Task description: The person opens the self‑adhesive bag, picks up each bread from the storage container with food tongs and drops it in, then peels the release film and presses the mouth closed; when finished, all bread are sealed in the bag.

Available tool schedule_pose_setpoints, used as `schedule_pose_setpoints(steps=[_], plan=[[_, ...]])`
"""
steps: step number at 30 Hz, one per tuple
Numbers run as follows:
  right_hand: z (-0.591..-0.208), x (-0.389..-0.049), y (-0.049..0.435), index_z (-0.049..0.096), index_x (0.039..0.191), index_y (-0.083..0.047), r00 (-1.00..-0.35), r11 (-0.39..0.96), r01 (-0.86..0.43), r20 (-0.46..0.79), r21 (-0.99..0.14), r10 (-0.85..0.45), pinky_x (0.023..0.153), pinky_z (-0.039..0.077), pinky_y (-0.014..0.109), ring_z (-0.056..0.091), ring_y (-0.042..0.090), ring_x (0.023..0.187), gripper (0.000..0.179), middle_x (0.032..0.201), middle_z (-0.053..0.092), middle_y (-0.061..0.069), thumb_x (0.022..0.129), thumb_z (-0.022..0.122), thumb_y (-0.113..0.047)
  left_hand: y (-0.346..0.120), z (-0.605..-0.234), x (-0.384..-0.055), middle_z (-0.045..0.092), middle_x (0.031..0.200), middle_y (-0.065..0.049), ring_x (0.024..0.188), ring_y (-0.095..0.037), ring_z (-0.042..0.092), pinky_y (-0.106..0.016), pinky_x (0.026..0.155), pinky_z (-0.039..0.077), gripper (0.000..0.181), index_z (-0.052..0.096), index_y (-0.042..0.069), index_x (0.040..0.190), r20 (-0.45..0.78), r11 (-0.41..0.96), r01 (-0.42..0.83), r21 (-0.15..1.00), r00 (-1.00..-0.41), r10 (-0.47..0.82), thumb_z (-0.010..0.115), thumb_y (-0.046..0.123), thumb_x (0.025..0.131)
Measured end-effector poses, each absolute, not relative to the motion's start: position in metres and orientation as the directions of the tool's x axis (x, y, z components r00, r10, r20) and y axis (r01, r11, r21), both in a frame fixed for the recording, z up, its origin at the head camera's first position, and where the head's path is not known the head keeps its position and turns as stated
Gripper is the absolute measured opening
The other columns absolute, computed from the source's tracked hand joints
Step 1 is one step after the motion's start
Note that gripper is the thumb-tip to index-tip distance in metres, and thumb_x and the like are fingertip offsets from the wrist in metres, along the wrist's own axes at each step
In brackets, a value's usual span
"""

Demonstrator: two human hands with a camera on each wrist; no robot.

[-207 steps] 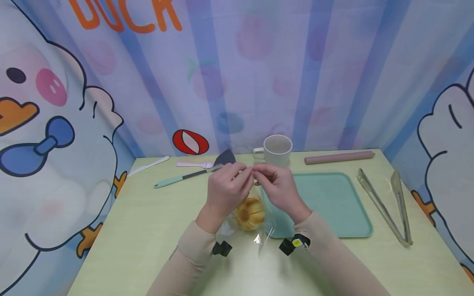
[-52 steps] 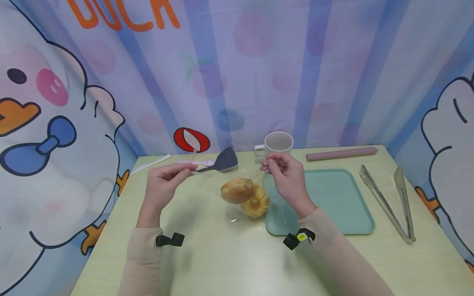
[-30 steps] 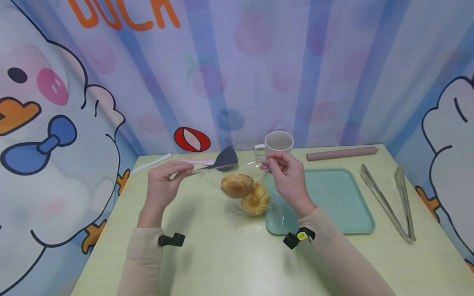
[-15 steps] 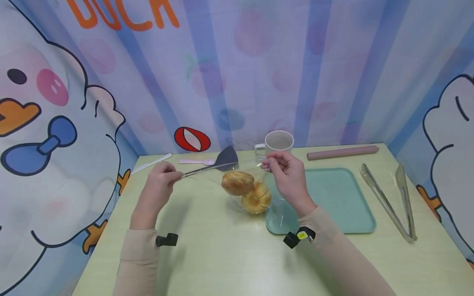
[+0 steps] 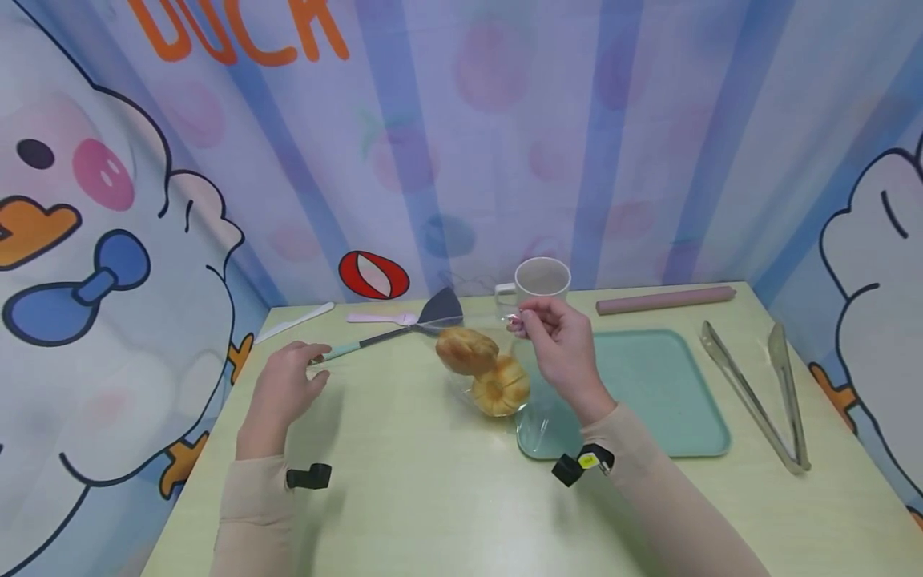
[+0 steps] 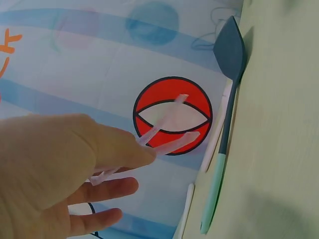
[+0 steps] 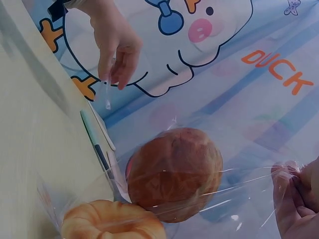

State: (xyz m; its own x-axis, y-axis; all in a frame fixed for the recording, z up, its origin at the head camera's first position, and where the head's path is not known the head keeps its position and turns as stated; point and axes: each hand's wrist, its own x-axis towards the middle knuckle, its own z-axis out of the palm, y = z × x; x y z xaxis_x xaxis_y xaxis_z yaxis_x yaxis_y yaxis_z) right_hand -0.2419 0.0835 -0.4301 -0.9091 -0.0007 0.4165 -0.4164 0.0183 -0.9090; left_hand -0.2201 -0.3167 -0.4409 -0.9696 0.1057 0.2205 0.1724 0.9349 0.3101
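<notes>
My right hand [image 5: 561, 344] pinches the gathered top of a clear plastic bag [image 7: 244, 174] above the tray's left side. Inside hang a round brown bun [image 5: 467, 351] and a flower-shaped, golden bread [image 5: 501, 386] below it. Over the left part of the table, apart from the bag, my left hand [image 5: 284, 389] pinches a thin translucent strip [image 6: 177, 142] between thumb and finger. Two ends of the strip stick out past the fingertips in the left wrist view; its middle is hidden. The strip's exact kind cannot be told.
A spatula [image 5: 440, 308] with a mint handle, a pink fork-like utensil [image 5: 382, 318] and a white knife [image 5: 294, 322] lie at the back left. A mug [image 5: 542, 280] and pink rolling pin [image 5: 665, 300] stand behind a mint tray [image 5: 642, 393]. Metal tongs [image 5: 753, 401] lie right.
Both hands were together at the bag's top several seconds ago. Since then my left hand has moved away to the left with the strip; the right hand has kept its hold.
</notes>
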Motion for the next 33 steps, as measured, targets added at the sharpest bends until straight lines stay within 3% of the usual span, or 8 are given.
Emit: schedule_pose_setpoints(steps=[4, 8, 13, 16, 21, 24, 28, 33], plan=[[-0.429, -0.241, 0.083, 0.066, 0.11, 0.01, -0.904, 0.028, -0.427, 0.427, -0.904, -0.011, 0.078, 0.063, 0.027, 0.074, 0.008, 0.082, 0.014, 0.099, 0.075, 0.027, 0.105, 0.06, -0.001, -0.311, -0.445, -0.222, 0.069, 0.124, -0.023, 0.11, -0.041, 0.066, -0.058, 0.093, 0.056, 0.043, 0.066, 0.0, 0.136, 0.206, 0.908, 0.172, 0.382, -0.974, 0.098, 0.07, 0.004, 0.093], [-0.428, -0.241, 0.082, 0.066, 0.11, 0.01, -0.903, 0.019, -0.43, 0.429, -0.903, -0.021, 0.077, 0.063, 0.027, 0.074, 0.007, 0.082, 0.014, 0.101, 0.075, 0.027, 0.105, 0.06, 0.0, -0.296, -0.448, -0.226, 0.068, 0.13, -0.019, 0.111, -0.039, 0.066, -0.057, 0.095, 0.056, 0.041, 0.069, 0.003, 0.134, 0.273, 0.859, 0.253, 0.444, -0.952, 0.14, 0.07, 0.005, 0.093], [-0.427, -0.24, 0.081, 0.066, 0.11, 0.012, -0.902, -0.003, -0.43, 0.429, -0.903, -0.034, 0.077, 0.063, 0.029, 0.074, 0.008, 0.082, 0.013, 0.1, 0.074, 0.028, 0.104, 0.059, 0.002, -0.281, -0.449, -0.231, 0.073, 0.107, -0.013, 0.094, -0.032, 0.069, -0.048, 0.084, 0.059, 0.029, 0.074, 0.004, 0.116, 0.328, 0.837, 0.308, 0.452, -0.93, 0.165, 0.082, 0.004, 0.088], [-0.427, -0.239, 0.081, 0.065, 0.11, 0.013, -0.902, -0.002, -0.431, 0.431, -0.902, -0.037, 0.077, 0.063, 0.029, 0.074, 0.008, 0.082, 0.014, 0.1, 0.074, 0.029, 0.104, 0.059, 0.003, -0.276, -0.449, -0.232, 0.076, 0.099, -0.013, 0.089, -0.029, 0.072, -0.046, 0.082, 0.062, 0.025, 0.075, 0.002, 0.112, 0.295, 0.829, 0.297, 0.474, -0.941, 0.168, 0.081, -0.003, 0.088], [-0.425, -0.239, 0.08, 0.066, 0.109, 0.012, -0.896, -0.004, -0.443, 0.443, -0.896, -0.038, 0.077, 0.063, 0.027, 0.074, 0.008, 0.082, 0.012, 0.1, 0.074, 0.028, 0.104, 0.059, 0.004, -0.272, -0.451, -0.234, 0.069, 0.131, -0.02, 0.12, -0.039, 0.066, -0.056, 0.101, 0.055, 0.041, 0.07, 0.001, 0.128, 0.208, 0.832, 0.304, 0.465, -0.951, 0.23, 0.074, -0.009, 0.088], [-0.423, -0.238, 0.078, 0.066, 0.109, 0.011, -0.89, -0.014, -0.454, 0.454, -0.891, -0.048, 0.077, 0.063, 0.027, 0.074, 0.009, 0.082, 0.011, 0.1, 0.074, 0.028, 0.103, 0.058, 0.005, -0.269, -0.453, -0.235, 0.064, 0.137, -0.02, 0.129, -0.041, 0.059, -0.059, 0.108, 0.049, 0.042, 0.07, 0.003, 0.128, 0.212, 0.831, 0.323, 0.454, -0.944, 0.251, 0.078, -0.002, 0.087], [-0.422, -0.237, 0.075, 0.065, 0.109, 0.013, -0.88, -0.034, -0.469, 0.47, -0.883, -0.073, 0.077, 0.063, 0.028, 0.074, 0.009, 0.083, 0.012, 0.1, 0.074, 0.029, 0.103, 0.058, 0.006, -0.263, -0.454, -0.236, 0.067, 0.132, -0.017, 0.123, -0.037, 0.062, -0.057, 0.105, 0.051, 0.035, 0.073, 0.004, 0.123, 0.269, 0.804, 0.356, 0.477, -0.93, 0.252, 0.082, 0.009, 0.089], [-0.42, -0.236, 0.071, 0.066, 0.11, 0.011, -0.866, -0.032, -0.489, 0.49, -0.872, -0.097, 0.077, 0.063, 0.028, 0.074, 0.01, 0.084, 0.012, 0.1, 0.074, 0.026, 0.103, 0.058, 0.005, -0.245, -0.456, -0.24, 0.071, 0.131, -0.014, 0.12, -0.033, 0.067, -0.054, 0.102, 0.055, 0.035, 0.069, 0.005, 0.132, 0.228, 0.742, 0.318, 0.59, -0.947, 0.225, 0.07, 0.019, 0.101]])
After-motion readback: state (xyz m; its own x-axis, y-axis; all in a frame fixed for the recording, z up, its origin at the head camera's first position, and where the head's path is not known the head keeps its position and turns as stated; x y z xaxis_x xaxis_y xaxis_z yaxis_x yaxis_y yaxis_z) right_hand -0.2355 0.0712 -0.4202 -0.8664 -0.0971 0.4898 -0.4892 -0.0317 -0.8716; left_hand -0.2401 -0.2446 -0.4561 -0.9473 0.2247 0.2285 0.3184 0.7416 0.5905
